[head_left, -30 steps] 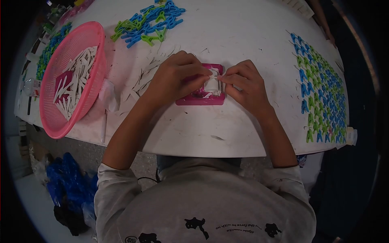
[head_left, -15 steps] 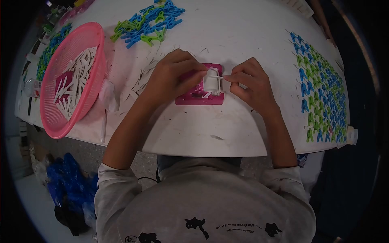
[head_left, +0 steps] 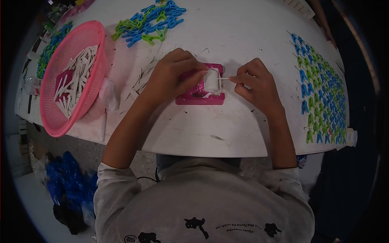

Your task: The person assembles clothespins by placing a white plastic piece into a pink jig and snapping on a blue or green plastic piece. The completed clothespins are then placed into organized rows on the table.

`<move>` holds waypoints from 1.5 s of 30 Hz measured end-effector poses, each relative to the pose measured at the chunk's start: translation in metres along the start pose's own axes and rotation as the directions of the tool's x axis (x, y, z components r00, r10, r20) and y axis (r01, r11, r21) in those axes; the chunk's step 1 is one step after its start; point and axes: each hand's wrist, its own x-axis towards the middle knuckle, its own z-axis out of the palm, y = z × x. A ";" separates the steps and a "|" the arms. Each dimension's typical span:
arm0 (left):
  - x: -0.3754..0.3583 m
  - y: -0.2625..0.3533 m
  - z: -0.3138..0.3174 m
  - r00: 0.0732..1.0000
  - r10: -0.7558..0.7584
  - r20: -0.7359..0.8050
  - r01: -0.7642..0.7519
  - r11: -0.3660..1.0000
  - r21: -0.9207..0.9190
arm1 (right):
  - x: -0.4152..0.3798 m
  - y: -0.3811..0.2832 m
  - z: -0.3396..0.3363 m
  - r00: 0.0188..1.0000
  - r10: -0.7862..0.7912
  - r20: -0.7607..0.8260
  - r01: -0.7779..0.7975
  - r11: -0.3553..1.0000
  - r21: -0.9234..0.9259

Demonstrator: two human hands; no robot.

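Note:
A small magenta tray [head_left: 198, 101] lies on the table in front of me, with a white cylinder [head_left: 211, 81] in it and white smears on its surface. My left hand [head_left: 178, 73] reaches over the tray's left part, its fingertips pinched together at the cylinder's top edge; anything between them is hidden. To the right of the tray, my right hand [head_left: 253, 83] is closed, thumb and forefinger gripping the end of a thin white stick [head_left: 224, 78]. The stick's other end meets the cylinder's right side.
A pink basket [head_left: 52, 125] with white, flat, narrow pieces stands left. Green and blue clothespins [head_left: 150, 24] are heaped at the back; rows of similar clothespins [head_left: 322, 93] cover the table's right side. Another person's arm [head_left: 322, 20] shows at the upper right.
My right hand has shifted slightly to the right with the stick, away from the tray. My left hand has stayed almost in place.

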 end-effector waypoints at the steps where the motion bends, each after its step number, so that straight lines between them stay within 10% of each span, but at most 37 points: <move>1: 0.000 0.000 0.000 1.000 -0.007 0.000 0.007 1.000 0.001 | 0.000 0.000 0.000 1.000 -0.001 0.000 0.001 1.000 0.000; 16: 0.004 0.011 -0.002 0.971 0.143 -0.189 -0.136 0.989 0.051 | 0.005 -0.008 -0.005 0.989 0.043 -0.145 -0.037 0.998 0.043; 33: 0.006 0.032 0.013 0.943 0.276 -0.187 -0.235 0.948 0.213 | 0.015 -0.043 0.004 0.879 -0.353 -0.321 0.324 0.936 -0.142; 39: 0.008 0.029 -0.002 0.969 0.122 -0.216 -0.103 0.990 0.095 | 0.012 -0.047 -0.002 0.760 -0.379 -0.528 0.381 0.918 -0.110; 45: 0.002 -0.045 -0.040 0.724 -0.396 -0.564 0.182 0.899 -0.398 | -0.003 -0.018 0.004 0.880 -0.127 -0.457 0.145 0.989 0.006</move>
